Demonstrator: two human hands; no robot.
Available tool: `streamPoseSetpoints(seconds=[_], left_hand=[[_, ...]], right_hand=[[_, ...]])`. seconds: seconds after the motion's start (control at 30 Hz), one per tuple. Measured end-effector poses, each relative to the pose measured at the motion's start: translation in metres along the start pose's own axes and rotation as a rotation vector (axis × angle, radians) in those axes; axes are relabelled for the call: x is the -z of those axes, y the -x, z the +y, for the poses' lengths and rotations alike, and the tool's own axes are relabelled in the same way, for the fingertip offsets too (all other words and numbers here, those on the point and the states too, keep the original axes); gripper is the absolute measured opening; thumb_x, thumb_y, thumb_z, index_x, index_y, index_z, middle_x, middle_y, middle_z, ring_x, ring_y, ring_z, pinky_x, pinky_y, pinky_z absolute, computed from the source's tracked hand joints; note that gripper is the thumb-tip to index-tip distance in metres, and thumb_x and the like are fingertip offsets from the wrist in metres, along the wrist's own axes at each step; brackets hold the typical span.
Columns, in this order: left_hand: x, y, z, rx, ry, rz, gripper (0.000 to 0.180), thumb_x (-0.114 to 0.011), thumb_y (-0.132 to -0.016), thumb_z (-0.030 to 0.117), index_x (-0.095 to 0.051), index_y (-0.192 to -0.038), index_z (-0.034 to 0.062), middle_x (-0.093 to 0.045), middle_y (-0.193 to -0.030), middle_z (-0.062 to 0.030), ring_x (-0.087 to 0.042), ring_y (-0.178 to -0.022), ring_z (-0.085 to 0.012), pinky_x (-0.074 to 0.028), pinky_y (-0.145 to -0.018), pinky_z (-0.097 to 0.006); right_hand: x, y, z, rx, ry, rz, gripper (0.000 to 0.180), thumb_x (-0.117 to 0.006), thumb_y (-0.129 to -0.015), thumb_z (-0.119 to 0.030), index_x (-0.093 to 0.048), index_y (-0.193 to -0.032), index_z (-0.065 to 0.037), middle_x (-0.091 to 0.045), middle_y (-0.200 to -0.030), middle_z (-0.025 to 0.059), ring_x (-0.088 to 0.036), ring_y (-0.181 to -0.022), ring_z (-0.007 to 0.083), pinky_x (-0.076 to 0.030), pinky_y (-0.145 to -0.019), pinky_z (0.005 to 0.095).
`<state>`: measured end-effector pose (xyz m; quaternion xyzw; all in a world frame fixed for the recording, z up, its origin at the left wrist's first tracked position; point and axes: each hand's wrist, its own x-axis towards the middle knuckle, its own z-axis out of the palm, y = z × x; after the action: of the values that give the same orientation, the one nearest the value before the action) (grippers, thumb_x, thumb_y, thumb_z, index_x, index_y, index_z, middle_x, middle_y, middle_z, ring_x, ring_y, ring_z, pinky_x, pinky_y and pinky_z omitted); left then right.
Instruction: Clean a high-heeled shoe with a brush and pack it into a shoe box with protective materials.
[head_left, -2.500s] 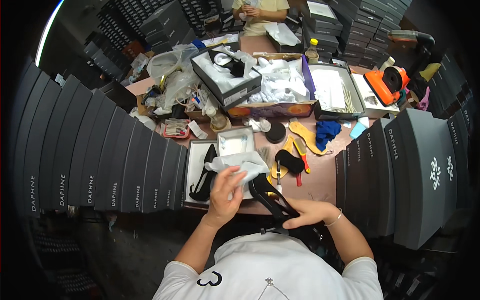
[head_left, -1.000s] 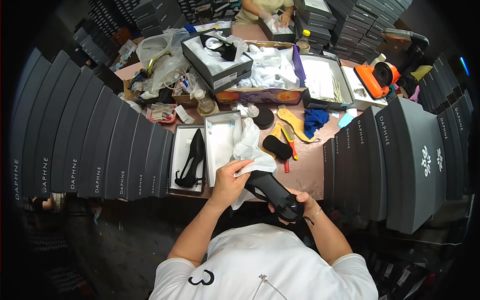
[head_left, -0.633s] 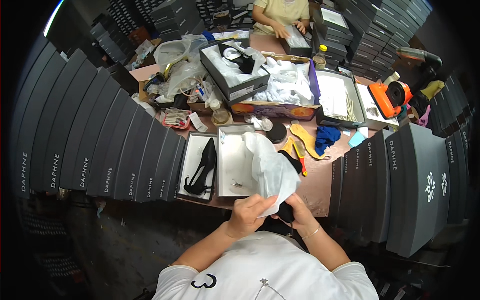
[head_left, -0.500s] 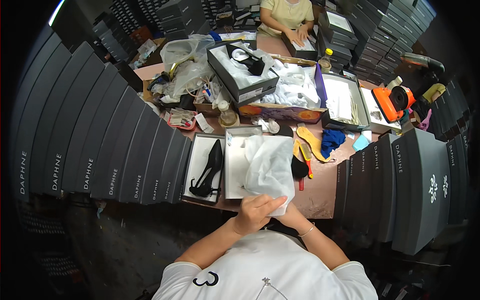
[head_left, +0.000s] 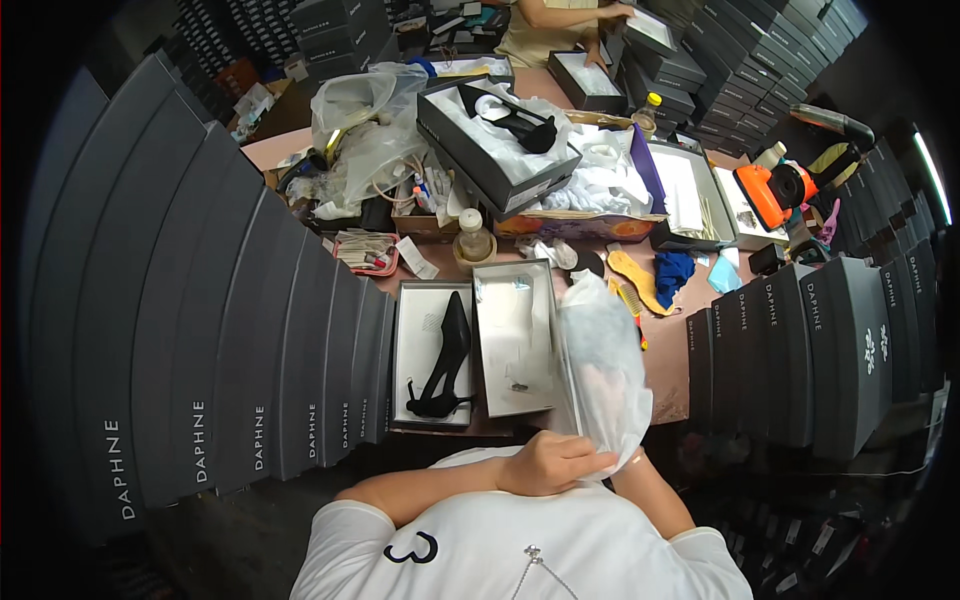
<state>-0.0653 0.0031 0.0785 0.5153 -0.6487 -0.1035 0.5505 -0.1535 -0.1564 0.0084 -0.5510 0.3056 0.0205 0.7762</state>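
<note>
My left hand (head_left: 556, 462) pinches the lower edge of a thin white translucent bag (head_left: 590, 330), which stands up and bulges in front of me. My right hand (head_left: 637, 466) is mostly hidden by the bag. A skin-toned patch shows faintly through the material, but its fingers cannot be made out. To the left, a black high-heeled shoe (head_left: 452, 350) lies on its side in a shoe box (head_left: 404, 310). Beside it is a white-lined box part (head_left: 510, 350) holding small bits.
Grey shoe boxes (head_left: 240, 300) line my left; more boxes (head_left: 800, 350) stand at right. Beyond are another shoe box (head_left: 500, 180), a bottle (head_left: 472, 238), a blue cloth (head_left: 673, 278), a yellow insole (head_left: 635, 275) and an orange device (head_left: 770, 195). A co-worker (head_left: 545, 35) handles boxes.
The bag has shifted right, off the box part, and now stands fuller, with my right hand showing through it. My view has shifted. The co-worker's one arm now reaches toward the stacked boxes.
</note>
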Motion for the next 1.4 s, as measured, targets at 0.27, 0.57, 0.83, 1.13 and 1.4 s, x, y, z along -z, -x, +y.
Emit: streamPoseSetpoints(seconds=[0.27, 0.57, 0.83, 1.13, 1.4], left_hand=[[0.01, 0.005, -0.047, 0.711, 0.593, 0.38, 0.073, -0.067, -0.088, 0.035, -0.033, -0.145, 0.0065, -0.038, -0.142, -0.0108, -0.04, -0.129, -0.0251, -0.041, -0.101, -0.037], [0.045, 0.093, -0.068, 0.933, 1.184, 1.247, 0.056, -0.056, -0.09, 0.042, -0.053, -0.129, 0.0026, -0.059, -0.126, -0.0113, -0.055, -0.118, -0.025, -0.044, -0.101, -0.039], [0.021, 0.149, -0.067, 0.97, 1.072, 1.196, 0.05, -0.044, -0.097, 0.038, -0.051, -0.132, 0.0032, -0.056, -0.13, -0.0119, -0.055, -0.119, -0.0289, -0.044, -0.102, -0.042], [0.049, 0.102, -0.061, 0.954, 1.232, 1.158, 0.052, -0.043, -0.097, 0.04, -0.051, -0.131, 0.002, -0.059, -0.126, -0.0127, -0.06, -0.113, -0.0269, -0.049, -0.097, -0.041], [0.061, 0.089, -0.069, 1.092, 1.32, 1.237, 0.053, -0.046, -0.095, 0.04, -0.051, -0.131, 0.0015, -0.059, -0.127, -0.0132, -0.06, -0.113, -0.0271, -0.049, -0.097, -0.042]], right_hand=[[0.046, -0.021, 0.0, 0.301, -0.041, -0.153, 0.042, -0.049, -0.096, -0.028, -0.05, -0.13, -0.005, -0.052, -0.129, 0.0196, -0.051, -0.118, 0.0291, -0.041, -0.102, 0.04], [-0.044, -0.044, -0.082, 0.425, 0.635, -0.589, 0.04, -0.06, -0.085, -0.012, -0.055, -0.123, 0.002, -0.059, -0.118, 0.0243, -0.058, -0.109, 0.0375, -0.048, -0.092, 0.0395], [-0.05, -0.25, 0.022, 0.517, 1.424, -0.063, 0.076, -0.075, -0.073, -0.021, -0.04, -0.139, -0.005, -0.055, -0.116, 0.0222, -0.053, -0.111, 0.0362, -0.041, -0.098, 0.0447], [-0.044, -0.205, -0.006, 0.545, 0.978, -0.146, 0.061, -0.066, -0.079, -0.006, -0.045, -0.135, -0.009, -0.06, -0.092, 0.0137, -0.059, -0.086, 0.0313, -0.044, -0.078, 0.0423], [0.011, -0.161, -0.083, 0.851, 1.501, 0.012, 0.056, -0.066, -0.077, -0.008, -0.051, -0.131, -0.011, -0.05, -0.129, 0.0188, -0.046, -0.123, 0.0374, -0.032, -0.105, 0.0536]])
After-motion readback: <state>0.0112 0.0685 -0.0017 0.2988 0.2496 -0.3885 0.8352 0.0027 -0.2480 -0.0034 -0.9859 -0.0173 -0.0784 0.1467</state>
